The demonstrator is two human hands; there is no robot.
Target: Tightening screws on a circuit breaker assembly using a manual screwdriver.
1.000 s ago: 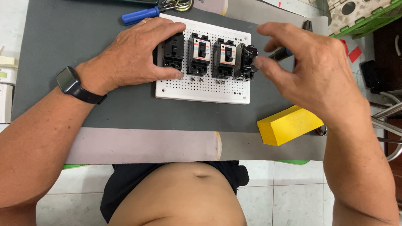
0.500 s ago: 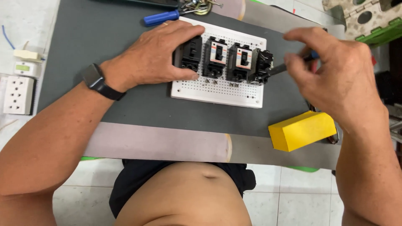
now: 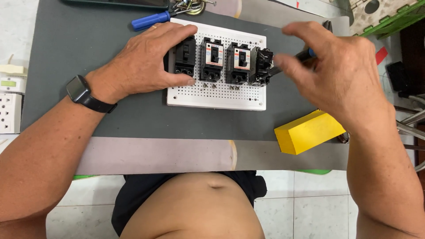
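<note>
Little has shifted across the last second: both hands have kept their places on the work, the right one now raised a touch higher over the board's right end, and the view has drifted so the wall socket [image 3: 9, 113] at the left edge shows again. Four black circuit breakers [image 3: 223, 62] stand in a row on a white perforated board [image 3: 217, 95], which lies on a grey mat [image 3: 88, 53] near the middle of the bench. The left hand [image 3: 141, 59], a dark watch [image 3: 79, 88] on its wrist, is curled around the leftmost breaker, thumb pressed to the board's front side and fingers over the top. The right hand [image 3: 341, 75] pinches a screwdriver [image 3: 287, 62] between thumb and fingers, its dark shaft running to the rightmost breaker, which sits tilted; whether the tip touches it cannot be told. A yellow box [image 3: 307, 132] rests on the mat's right edge, below that hand. A second, blue-handled screwdriver [image 3: 150, 21] lies beyond the board, beside a small heap of metal screws [image 3: 188, 5]. White floor tiles [image 3: 287, 212] show below the bench.
</note>
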